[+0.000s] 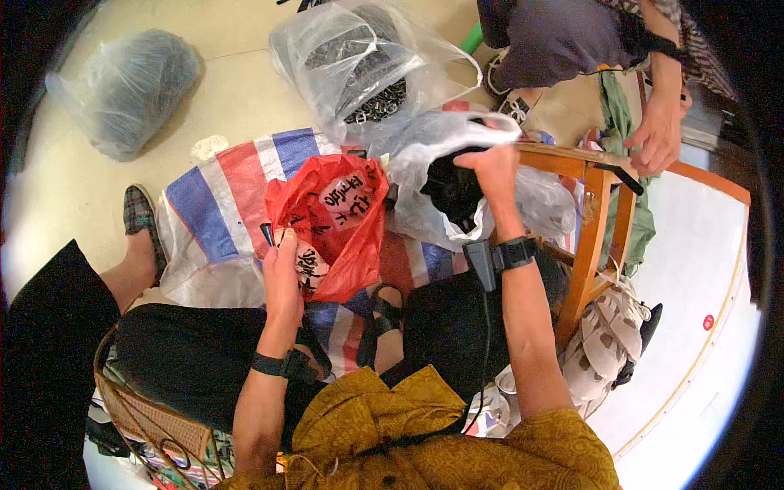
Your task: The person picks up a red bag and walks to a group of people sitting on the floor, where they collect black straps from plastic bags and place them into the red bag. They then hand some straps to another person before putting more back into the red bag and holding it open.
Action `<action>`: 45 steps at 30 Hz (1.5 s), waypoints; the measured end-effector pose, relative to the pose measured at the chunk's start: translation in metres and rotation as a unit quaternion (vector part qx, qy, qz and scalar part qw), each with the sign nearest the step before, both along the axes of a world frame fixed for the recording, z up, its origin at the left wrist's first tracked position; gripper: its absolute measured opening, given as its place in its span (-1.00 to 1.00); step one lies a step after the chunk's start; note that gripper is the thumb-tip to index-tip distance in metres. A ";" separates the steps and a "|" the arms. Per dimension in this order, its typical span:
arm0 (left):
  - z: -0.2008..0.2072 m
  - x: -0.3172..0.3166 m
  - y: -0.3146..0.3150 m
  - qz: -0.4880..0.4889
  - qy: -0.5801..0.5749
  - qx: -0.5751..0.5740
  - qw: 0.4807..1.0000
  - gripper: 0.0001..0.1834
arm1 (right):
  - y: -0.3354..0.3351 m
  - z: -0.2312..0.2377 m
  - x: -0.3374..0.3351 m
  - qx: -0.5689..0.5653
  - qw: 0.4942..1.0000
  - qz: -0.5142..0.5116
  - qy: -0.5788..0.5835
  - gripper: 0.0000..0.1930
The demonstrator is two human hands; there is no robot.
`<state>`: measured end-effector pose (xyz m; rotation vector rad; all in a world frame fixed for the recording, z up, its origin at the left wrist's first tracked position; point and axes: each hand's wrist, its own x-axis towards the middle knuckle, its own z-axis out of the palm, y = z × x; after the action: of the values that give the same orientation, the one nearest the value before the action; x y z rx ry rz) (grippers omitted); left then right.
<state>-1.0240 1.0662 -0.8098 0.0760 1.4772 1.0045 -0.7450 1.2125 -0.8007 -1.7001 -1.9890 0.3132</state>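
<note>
- Two bare hands work over a striped red, white and blue woven sack (214, 214) spread on the floor;
- left hand (282, 273) pinches the rim of a crumpled red plastic bag (347, 224) lying mid-sack;
- right hand (493, 169) grips a clear plastic bag of dark pieces (445, 184) at the sack's right edge, beside a wooden chair (590, 214).
</note>
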 end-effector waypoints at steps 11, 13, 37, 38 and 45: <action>0.008 0.009 -0.001 -0.062 0.096 0.025 0.993 -0.67 | -0.001 0.025 -0.002 -0.114 0.991 -0.015 0.068 -0.43; 0.005 0.011 -0.002 -0.062 0.102 0.034 0.992 -0.66 | -0.006 0.023 0.007 -0.101 0.978 -0.026 0.181 -0.42; -0.027 0.003 -0.013 -0.044 -0.015 0.020 0.999 -0.65 | -0.019 0.005 0.020 -0.204 0.910 0.293 -0.209 -0.67; -0.025 0.003 -0.012 -0.044 -0.028 0.023 0.998 -0.64 | -0.018 0.007 0.020 -0.207 0.915 0.289 -0.191 -0.65; -0.021 0.014 -0.007 -0.025 0.092 -0.005 0.995 -0.60 | -0.023 0.060 0.034 -0.166 0.971 0.173 -0.003 -0.54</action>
<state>-1.0097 1.0589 -0.8305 0.2018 1.6402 0.9701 -0.7105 1.1891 -0.7402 -1.5274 -2.3382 0.8031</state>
